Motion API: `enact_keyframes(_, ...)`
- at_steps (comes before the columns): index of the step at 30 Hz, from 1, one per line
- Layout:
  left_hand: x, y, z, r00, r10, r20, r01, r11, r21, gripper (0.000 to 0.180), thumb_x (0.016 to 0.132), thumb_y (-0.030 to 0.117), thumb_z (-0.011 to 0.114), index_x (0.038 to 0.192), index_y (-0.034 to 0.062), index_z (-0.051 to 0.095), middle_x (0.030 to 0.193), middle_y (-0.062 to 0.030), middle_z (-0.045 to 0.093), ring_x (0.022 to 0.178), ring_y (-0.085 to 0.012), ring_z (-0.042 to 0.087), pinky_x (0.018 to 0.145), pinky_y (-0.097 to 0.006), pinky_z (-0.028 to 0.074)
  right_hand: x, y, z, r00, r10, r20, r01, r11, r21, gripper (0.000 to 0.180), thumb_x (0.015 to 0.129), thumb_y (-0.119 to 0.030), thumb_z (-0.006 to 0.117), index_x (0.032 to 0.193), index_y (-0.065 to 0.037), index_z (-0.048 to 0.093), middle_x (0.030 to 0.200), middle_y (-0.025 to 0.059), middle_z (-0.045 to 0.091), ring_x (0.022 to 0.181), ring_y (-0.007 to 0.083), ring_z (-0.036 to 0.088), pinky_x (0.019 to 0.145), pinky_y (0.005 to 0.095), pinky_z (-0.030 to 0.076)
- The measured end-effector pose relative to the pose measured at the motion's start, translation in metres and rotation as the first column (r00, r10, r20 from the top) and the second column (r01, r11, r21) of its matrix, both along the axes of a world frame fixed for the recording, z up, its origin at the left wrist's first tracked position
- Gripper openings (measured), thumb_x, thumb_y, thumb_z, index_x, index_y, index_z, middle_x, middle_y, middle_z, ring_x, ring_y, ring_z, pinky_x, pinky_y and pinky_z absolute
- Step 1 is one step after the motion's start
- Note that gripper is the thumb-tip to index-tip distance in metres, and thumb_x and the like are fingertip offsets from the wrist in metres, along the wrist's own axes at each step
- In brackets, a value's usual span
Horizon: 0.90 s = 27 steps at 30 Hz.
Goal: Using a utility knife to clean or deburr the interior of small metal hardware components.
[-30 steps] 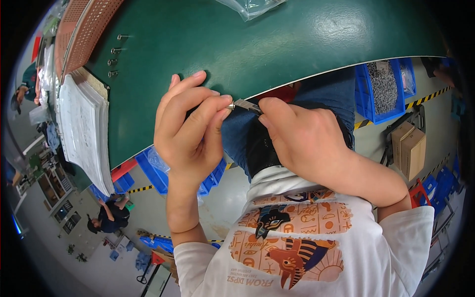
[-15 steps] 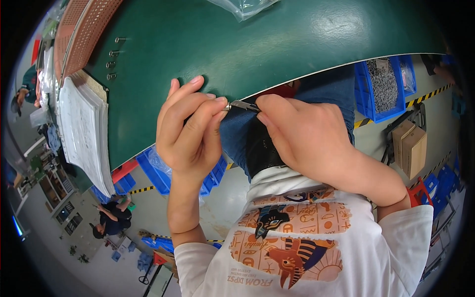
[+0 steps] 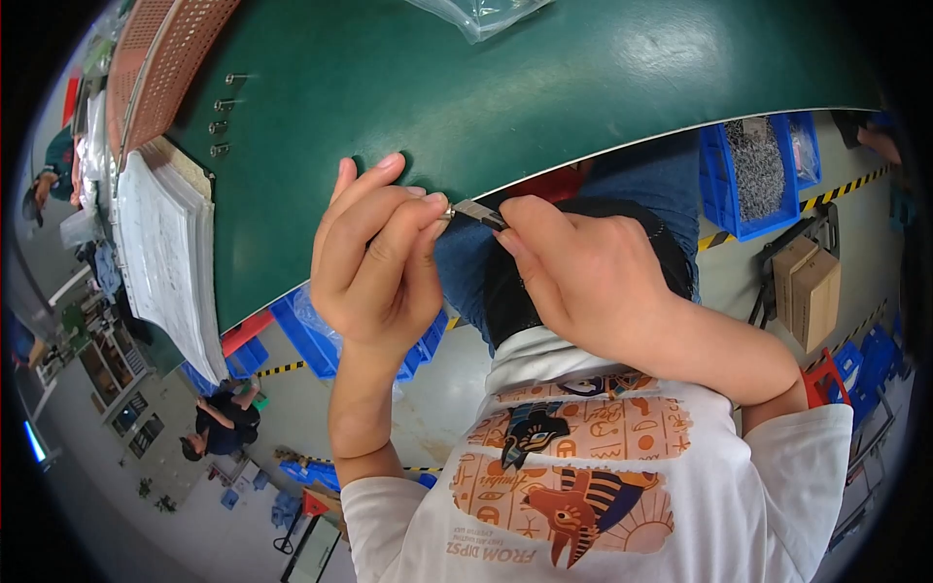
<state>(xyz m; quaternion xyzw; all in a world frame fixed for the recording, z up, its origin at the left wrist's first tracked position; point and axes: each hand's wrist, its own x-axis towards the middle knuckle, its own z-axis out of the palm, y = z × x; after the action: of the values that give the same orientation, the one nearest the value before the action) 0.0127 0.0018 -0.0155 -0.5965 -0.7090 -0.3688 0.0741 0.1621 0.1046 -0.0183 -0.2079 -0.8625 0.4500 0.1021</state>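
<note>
My left hand (image 3: pixel 377 260) pinches a small shiny metal fitting (image 3: pixel 448 211) between thumb and fingertips, its other fingers raised. Most of the fitting is hidden by those fingertips. In my right hand (image 3: pixel 595 277) is a utility knife (image 3: pixel 478 211) with a flat grey blade and a dark handle, mostly covered by the fist. The blade points left, its tip at the fitting; whether it touches cannot be made out. Both hands are just off the near edge of the green table (image 3: pixel 544 97), above my lap.
Several small metal fittings (image 3: pixel 220 126) stand in a row at the table's left. Beside them are a stack of papers (image 3: pixel 173 262) and a pink perforated rack (image 3: pixel 160 68). A clear plastic bag (image 3: pixel 478 17) lies at the far edge. Blue bins (image 3: pixel 743 180) and cardboard boxes (image 3: pixel 809 291) are to the right.
The knife blade has tilted, showing more of its flat side, and my right hand has shifted slightly left and down. My left hand keeps its pinch, nearly still.
</note>
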Motion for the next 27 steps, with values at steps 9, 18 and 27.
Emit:
enact_keyframes(9, 0.002, 0.0, 0.0, 1.0, 0.006, -0.006, -0.006, 1.0, 0.008, 0.013, 0.072, 0.001, 0.069, 0.084, 0.0045, 0.066, 0.082, -0.0075, 0.062, 0.091, -0.0268, 0.064, 0.09, -0.045, 0.046, -0.003, -0.005, 0.004, 0.998, -0.049, -0.051, 0.028, 0.934, -0.356, 0.015, 0.088, -0.013, 0.049, 0.08, -0.001, 0.044, 0.053, 0.0184, 0.051, 0.052, 0.0384, 0.055, 0.047, 0.046, 0.042)
enact_keyframes(18, 0.002, 0.0, -0.002, 1.0, 0.003, 0.001, -0.003, 1.0, 0.03, 0.013, 0.071, 0.0, 0.069, 0.084, 0.004, 0.066, 0.082, -0.008, 0.062, 0.09, -0.0263, 0.064, 0.089, -0.045, 0.047, -0.006, -0.003, 0.017, 0.998, -0.049, 0.043, 0.065, 0.786, -0.614, 0.02, 0.089, -0.012, 0.048, 0.076, 0.003, 0.046, 0.062, 0.0218, 0.054, 0.061, 0.0391, 0.056, 0.053, 0.0425, 0.043)
enact_keyframes(27, -0.001, 0.001, -0.004, 1.0, -0.015, -0.019, 0.016, 0.999, 0.05, 0.014, 0.07, -0.002, 0.068, 0.083, 0.0027, 0.066, 0.082, -0.0087, 0.063, 0.088, -0.0267, 0.065, 0.086, -0.043, 0.049, -0.01, 0.008, 0.025, 0.994, 0.039, 0.106, 0.084, 0.364, -0.928, 0.023, 0.097, -0.018, 0.04, 0.091, -0.002, 0.055, 0.053, -0.003, 0.041, 0.041, 0.0023, 0.032, 0.038, 0.0195, 0.028)
